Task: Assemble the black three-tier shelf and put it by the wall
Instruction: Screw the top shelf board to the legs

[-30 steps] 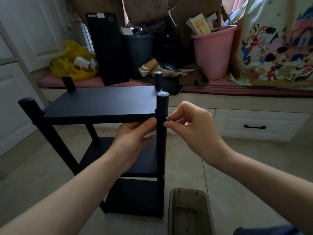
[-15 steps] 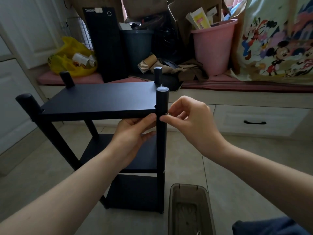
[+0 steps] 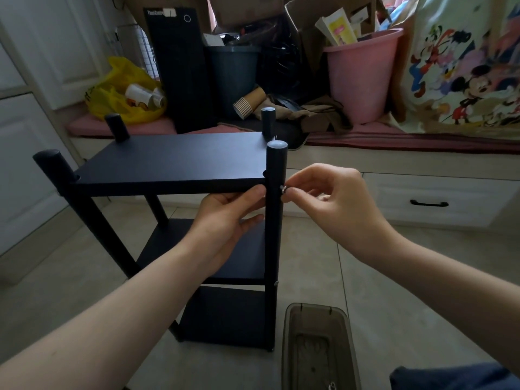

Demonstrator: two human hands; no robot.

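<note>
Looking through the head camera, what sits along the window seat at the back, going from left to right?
Yellow plastic bag → black computer tower → dark grey bin → pink bucket → cartoon-print cloth. I left out the stacked paper cups, since they overlap the bin.

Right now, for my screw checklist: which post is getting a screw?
The near right post; only there does the right hand pinch a screw against it.

A single wide-angle view from the person's head looks forward and down, near the black shelf [image 3: 174,161] on the floor, facing the cluttered window seat [image 3: 394,136] beyond; the edges bow, probably from lens distortion.
</note>
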